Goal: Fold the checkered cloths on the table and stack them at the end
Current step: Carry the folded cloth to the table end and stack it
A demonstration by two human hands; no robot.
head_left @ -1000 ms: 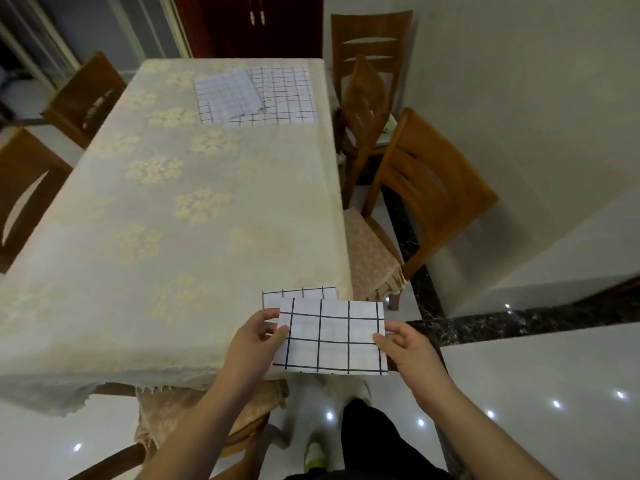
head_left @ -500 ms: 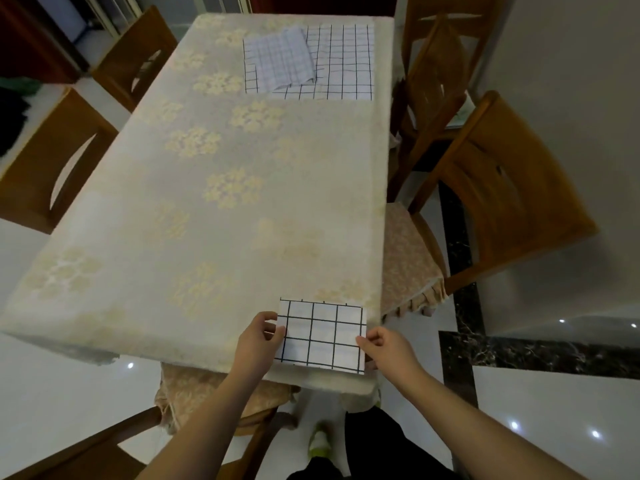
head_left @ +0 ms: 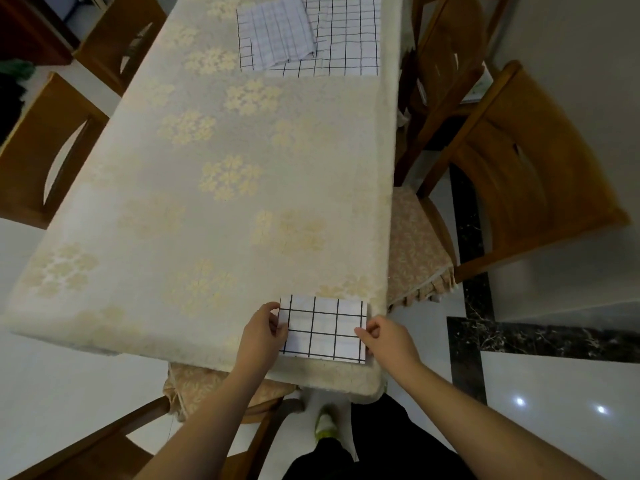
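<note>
Wooden chairs (head_left: pixel 519 161) ring a long surface (head_left: pixel 214 202) under a cream floral tablecloth, on glossy pale floor tiles. At its near corner, around 5 o'clock, a folded checkered cloth (head_left: pixel 323 327) lies flat, long axis left to right. Left hand (head_left: pixel 265 336) and right hand (head_left: pixel 388 341) pinch its short edges. At 12 o'clock, unfolded checkered cloths (head_left: pixel 308 32) overlap, cut off by the frame.

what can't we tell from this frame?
- Head view: far cloths are cut off by the top edge, so their full extent and count are unclear.
- Layers in the folded cloth: only its top face shows.
- Left hand and right hand cover the cloth's side edges; fingertips beneath are hidden.
- Table legs: hidden by the tablecloth.
</note>
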